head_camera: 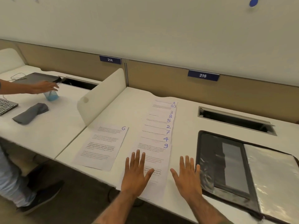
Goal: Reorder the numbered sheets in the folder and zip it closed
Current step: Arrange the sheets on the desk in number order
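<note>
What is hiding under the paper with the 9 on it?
Peeking out from under sheet 9 is sheet 4, with more numbered sheets fanned beyond it. Only their top strips show; the rest is covered.

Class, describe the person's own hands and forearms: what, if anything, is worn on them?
The left hand and right hand are bare: no gloves, rings or watch show. The left forearm and right forearm are bare too; no sleeve plainly shows.
</note>
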Action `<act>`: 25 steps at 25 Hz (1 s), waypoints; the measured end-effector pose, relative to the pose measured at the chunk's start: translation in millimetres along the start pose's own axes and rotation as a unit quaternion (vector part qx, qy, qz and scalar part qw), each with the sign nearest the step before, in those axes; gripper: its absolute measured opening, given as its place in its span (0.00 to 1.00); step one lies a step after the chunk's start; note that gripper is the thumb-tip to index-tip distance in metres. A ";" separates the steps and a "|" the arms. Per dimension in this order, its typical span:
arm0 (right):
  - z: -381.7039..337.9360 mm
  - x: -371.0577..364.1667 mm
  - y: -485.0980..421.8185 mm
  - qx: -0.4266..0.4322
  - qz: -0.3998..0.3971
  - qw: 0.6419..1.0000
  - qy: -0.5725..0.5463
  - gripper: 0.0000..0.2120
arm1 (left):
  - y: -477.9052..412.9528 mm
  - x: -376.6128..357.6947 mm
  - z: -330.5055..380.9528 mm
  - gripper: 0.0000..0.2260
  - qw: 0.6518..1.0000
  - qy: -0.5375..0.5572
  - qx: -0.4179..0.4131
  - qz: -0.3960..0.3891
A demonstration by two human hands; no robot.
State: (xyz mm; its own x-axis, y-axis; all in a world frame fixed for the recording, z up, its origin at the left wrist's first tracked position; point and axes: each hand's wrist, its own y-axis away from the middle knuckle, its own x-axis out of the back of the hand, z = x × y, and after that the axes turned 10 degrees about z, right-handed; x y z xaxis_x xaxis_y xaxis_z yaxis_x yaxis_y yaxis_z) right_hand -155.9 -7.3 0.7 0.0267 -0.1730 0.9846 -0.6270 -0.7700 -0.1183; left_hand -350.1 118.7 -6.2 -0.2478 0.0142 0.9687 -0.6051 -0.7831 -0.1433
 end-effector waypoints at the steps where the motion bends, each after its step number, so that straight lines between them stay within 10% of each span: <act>1: -11.0 -2.7 3.7 -0.003 -0.004 1.000 0.005 0.46 | 3.4 3.2 -13.7 0.39 1.000 -0.001 0.003 -0.002; 25: -40.8 -38.4 -158.9 -0.048 -0.054 0.997 -0.030 0.39 | -179.6 10.3 -70.0 0.38 0.997 -0.008 -0.079 -0.026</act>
State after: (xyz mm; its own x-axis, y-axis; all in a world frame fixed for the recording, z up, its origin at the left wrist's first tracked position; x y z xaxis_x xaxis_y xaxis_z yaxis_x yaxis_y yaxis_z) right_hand -89.1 146.8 -13.1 0.1425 -0.1317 0.9810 -0.6891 -0.7247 0.0028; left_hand -297.0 303.0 15.3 -0.2028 0.0413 0.9784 -0.7286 -0.6739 -0.1225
